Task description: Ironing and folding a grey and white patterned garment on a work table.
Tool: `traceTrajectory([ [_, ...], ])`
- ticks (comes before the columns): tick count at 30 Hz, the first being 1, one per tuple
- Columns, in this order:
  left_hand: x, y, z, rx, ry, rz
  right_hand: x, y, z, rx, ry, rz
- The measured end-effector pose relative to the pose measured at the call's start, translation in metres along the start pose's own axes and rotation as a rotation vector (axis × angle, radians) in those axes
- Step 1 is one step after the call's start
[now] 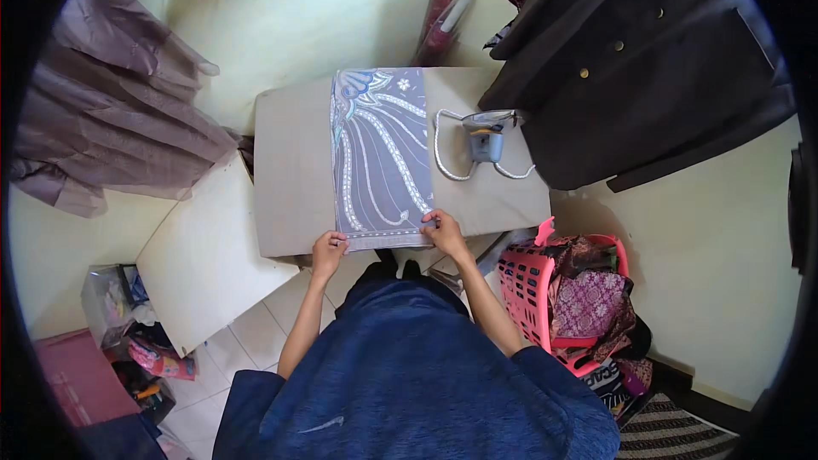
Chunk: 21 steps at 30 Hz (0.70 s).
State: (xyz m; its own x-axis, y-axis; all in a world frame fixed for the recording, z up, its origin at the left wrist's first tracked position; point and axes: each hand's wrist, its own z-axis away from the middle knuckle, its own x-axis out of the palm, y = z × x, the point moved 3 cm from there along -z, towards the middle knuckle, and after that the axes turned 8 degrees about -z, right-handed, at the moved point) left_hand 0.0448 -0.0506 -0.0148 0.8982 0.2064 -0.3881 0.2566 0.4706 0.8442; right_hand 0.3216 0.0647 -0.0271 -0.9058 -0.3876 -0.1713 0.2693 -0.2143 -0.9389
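Observation:
A folded grey cloth with a white and blue batik-like pattern lies lengthwise on a padded, beige-covered ironing table. At its near left corner, my left hand pinches the hem between thumb and fingers. My right hand grips the near right edge in the same way. The near hem hangs about level with the table's front edge. To the right of the cloth stands a clothes iron with a blue-grey body, its white braided cord looped around it on the cover.
A dark garment with gold buttons hangs at the right, reaching the table's edge. Below it stands a pink plastic basket full of clothes. A mauve fabric hangs at the left above a white board. Wrapped rolls lean against the wall.

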Motion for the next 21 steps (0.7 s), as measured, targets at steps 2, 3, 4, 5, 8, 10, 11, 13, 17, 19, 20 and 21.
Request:
traceTrajectory([
  [2,-0.002,0.002,-0.008,0.019,0.006,-0.034,-0.001,-0.003,-0.005,-0.068,0.001,0.018],
  [3,-0.009,-0.004,-0.004,0.031,0.034,0.012,0.006,-0.022,0.000,0.003,-0.031,0.014],
  [4,-0.009,-0.004,-0.003,0.059,0.054,0.061,0.003,-0.034,0.004,0.065,-0.049,0.015],
  [5,-0.006,-0.006,0.005,0.058,0.054,0.065,0.001,-0.027,0.011,0.065,-0.049,0.019],
  [8,-0.004,-0.015,-0.002,0.008,0.029,-0.018,-0.002,-0.022,0.005,-0.046,-0.067,0.171],
  [10,-0.005,-0.005,0.003,0.036,0.059,-0.001,-0.004,-0.033,0.008,-0.045,-0.045,0.194],
  [11,-0.007,0.002,0.007,0.066,0.094,0.016,-0.004,-0.041,0.011,-0.047,-0.025,0.217],
  [13,-0.008,0.006,0.009,0.056,0.102,-0.019,-0.006,-0.047,0.013,-0.009,0.001,0.136],
  [17,-0.009,-0.020,0.010,0.101,0.130,-0.203,-0.002,-0.049,0.017,-0.022,-0.032,0.227],
  [19,-0.004,-0.018,0.010,0.096,0.128,-0.187,-0.004,-0.042,0.020,-0.006,-0.026,0.211],
  [20,-0.003,-0.016,0.009,0.092,0.126,-0.174,-0.005,-0.042,0.021,-0.058,0.003,0.329],
  [21,-0.003,-0.016,0.009,0.094,0.133,-0.172,-0.005,-0.045,0.020,-0.117,0.030,0.448],
])
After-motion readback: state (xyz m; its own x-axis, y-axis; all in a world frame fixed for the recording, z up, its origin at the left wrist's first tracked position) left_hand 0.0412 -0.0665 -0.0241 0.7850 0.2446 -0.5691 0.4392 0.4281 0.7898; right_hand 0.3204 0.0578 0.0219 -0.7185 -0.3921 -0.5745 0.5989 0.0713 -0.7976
